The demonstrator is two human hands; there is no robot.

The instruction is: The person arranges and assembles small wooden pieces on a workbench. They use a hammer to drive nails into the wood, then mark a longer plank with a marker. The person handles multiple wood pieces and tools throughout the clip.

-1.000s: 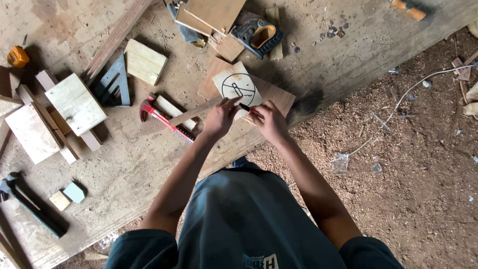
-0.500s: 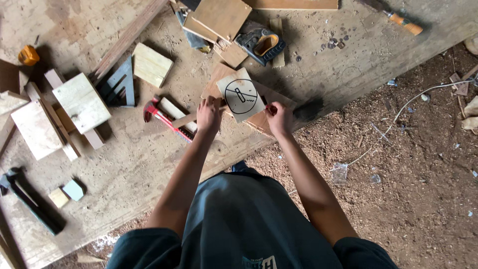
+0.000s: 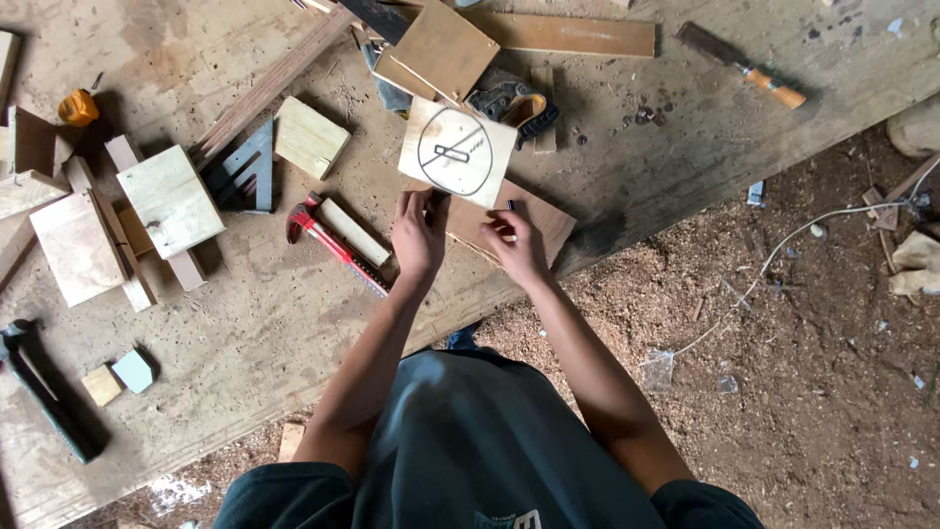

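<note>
A pale square wood piece (image 3: 457, 152) with a drawn circle and a slot mark lies on a brown board (image 3: 537, 223) at the bench's near edge. My left hand (image 3: 419, 237) pinches the piece's near left corner. My right hand (image 3: 517, 247) rests on the brown board just below the piece, fingers closed on a small dark stick-like thing (image 3: 509, 207) whose kind I cannot tell. My arms reach forward over my grey shirt.
A red-handled tool (image 3: 328, 245) and a pale wood strip lie left of my left hand. Farther left are a dark set square (image 3: 245, 171), several wood blocks (image 3: 171, 201) and a yellow tape measure (image 3: 78, 106). An orange-handled chisel (image 3: 749, 71) lies far right. Sawdust covers the floor (image 3: 783, 392).
The view has shifted, and the square piece now sits slightly farther up the bench. Both hands stay at its near edge; my right hand has moved in a little.
</note>
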